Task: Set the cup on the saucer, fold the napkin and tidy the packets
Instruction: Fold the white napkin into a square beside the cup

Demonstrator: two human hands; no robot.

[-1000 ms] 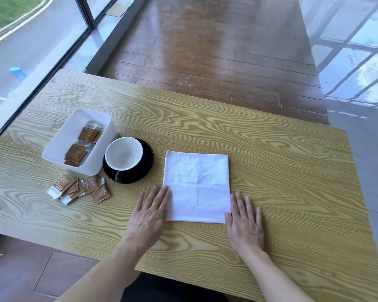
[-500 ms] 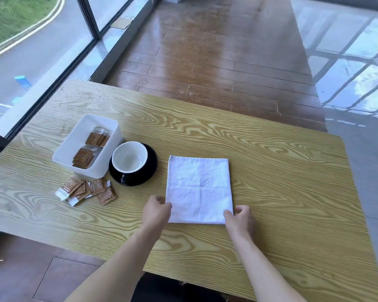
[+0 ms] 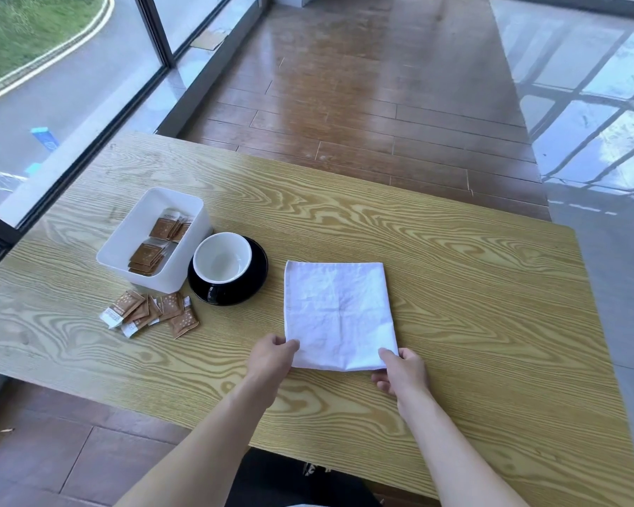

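Note:
A white napkin [image 3: 339, 314] lies flat on the wooden table, folded into a rectangle. My left hand [image 3: 271, 358] pinches its near left corner. My right hand [image 3: 403, 371] pinches its near right corner. A white cup [image 3: 222, 258] stands on a black saucer [image 3: 255, 272] to the left of the napkin. Several brown packets [image 3: 151, 312] lie loose on the table in front of a white box [image 3: 125, 232], which holds more brown packets [image 3: 162, 239].
The table [image 3: 473, 323] has its near edge just below my forearms and its far edge by a wooden floor. A glass wall runs along the left side.
My hands went from lying flat beside the napkin to closing on its two near corners. The camera view has tilted up a little.

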